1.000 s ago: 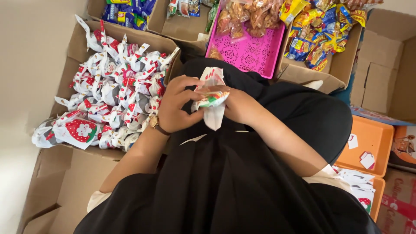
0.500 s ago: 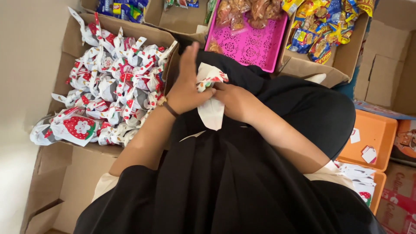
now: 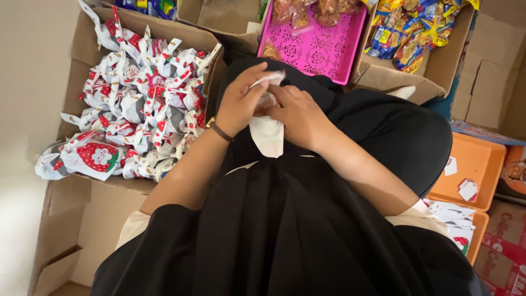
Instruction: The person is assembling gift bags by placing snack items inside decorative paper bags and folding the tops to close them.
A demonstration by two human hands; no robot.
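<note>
White paper wrapper [image 3: 267, 134] sits between both hands over the lap: the left hand [image 3: 239, 101] has its fingers [image 3: 257, 74] curled and pinching the wrapper's top edge, while the right hand [image 3: 298, 115] presses its fingers [image 3: 280, 98] together against the upper part from the other side. The wrapper's lower end hangs free just below the fingers, flat and pale against the black garment [image 3: 307, 219]. A thin dark wristband [image 3: 221, 132] circles the left wrist.

Out to the left of the fingers, a cardboard box [image 3: 82, 60] holds a heap of finished packets [image 3: 137, 104], white with red strawberry prints and twisted ends. Just beyond the fingers, farther from the body, stands a pink perforated tray [image 3: 320, 52] with brownish snacks at its far edge. Beyond and to the right lies another cardboard box with bright yellow and blue snack packs [image 3: 416, 27]. Right of the right forearm, well apart from the fingers, is an orange tray [image 3: 482, 164] with small labels in it.
</note>
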